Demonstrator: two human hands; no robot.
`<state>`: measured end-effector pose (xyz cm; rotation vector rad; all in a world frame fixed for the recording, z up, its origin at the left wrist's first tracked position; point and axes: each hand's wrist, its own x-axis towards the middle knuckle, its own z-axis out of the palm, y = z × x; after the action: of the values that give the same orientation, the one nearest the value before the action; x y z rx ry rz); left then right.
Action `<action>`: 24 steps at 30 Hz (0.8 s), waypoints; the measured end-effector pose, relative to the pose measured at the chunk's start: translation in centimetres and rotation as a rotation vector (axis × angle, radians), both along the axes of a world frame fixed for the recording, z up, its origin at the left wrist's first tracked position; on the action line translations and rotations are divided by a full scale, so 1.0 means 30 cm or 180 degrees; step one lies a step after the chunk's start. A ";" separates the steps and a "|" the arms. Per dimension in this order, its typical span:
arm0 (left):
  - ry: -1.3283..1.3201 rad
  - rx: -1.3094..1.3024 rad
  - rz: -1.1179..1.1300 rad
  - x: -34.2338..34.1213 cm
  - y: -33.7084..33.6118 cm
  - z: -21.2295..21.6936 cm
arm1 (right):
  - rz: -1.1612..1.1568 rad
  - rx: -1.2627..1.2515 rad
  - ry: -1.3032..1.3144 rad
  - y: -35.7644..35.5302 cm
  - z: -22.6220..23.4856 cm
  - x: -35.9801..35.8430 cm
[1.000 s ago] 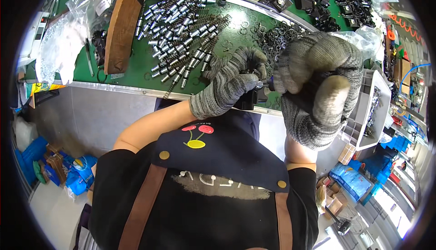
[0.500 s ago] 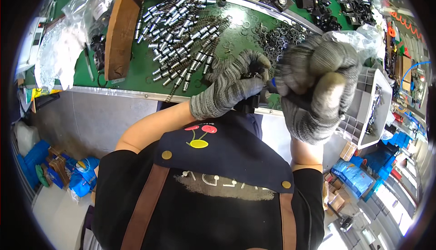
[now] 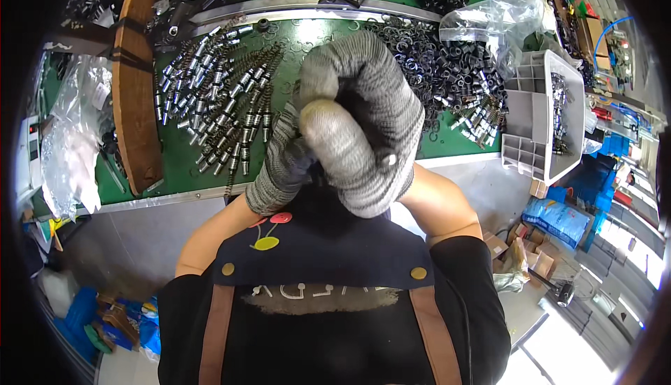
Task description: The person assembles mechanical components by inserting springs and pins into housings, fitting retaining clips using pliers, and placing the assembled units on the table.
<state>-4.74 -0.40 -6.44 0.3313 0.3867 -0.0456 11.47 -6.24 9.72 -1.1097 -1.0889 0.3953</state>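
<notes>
Right hand (image 3: 360, 123), gloved, fisted tight and raised close to the camera, clamped on a small metal part (image 3: 386, 158) peeking out at the knuckles. Left hand (image 3: 279, 168) tucked behind, fingers curled, contents hidden, can't tell. Beyond, spring-loaded pins (image 3: 224, 105) spread across the green mat (image 3: 182, 168), black rings (image 3: 433, 63) heaped right, grey bin (image 3: 538, 119) at the edge — all within easy reach, probably.

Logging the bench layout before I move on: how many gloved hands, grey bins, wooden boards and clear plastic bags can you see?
Gloved hands: 2, the right hand in front of the left hand
Grey bins: 1
Wooden boards: 1
Clear plastic bags: 2, one at the left, one at the upper right
Total: 6
</notes>
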 end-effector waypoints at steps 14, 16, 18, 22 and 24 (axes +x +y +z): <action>-0.0642 0.1574 0.0565 0.099 -0.020 0.202 | 0.0177 -0.0305 0.1097 -0.039 0.018 -0.042; -0.0392 0.1557 0.0435 0.092 -0.021 0.201 | 0.0230 -0.0293 0.1097 -0.040 0.014 -0.052; -0.0443 0.2243 0.0565 0.111 -0.031 0.181 | 0.0219 -0.0264 0.1055 -0.051 0.018 -0.049; -0.0216 0.2327 0.0836 0.116 -0.073 0.112 | 0.0357 -0.0154 0.0707 -0.045 0.013 -0.058; -0.0140 0.2191 0.0905 0.122 -0.091 0.031 | 0.0352 -0.0080 0.0517 -0.029 -0.002 -0.038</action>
<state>-1.07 -3.14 -5.49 0.9507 0.3949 0.3812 10.33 -7.13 9.66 -1.0237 -1.0062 0.5779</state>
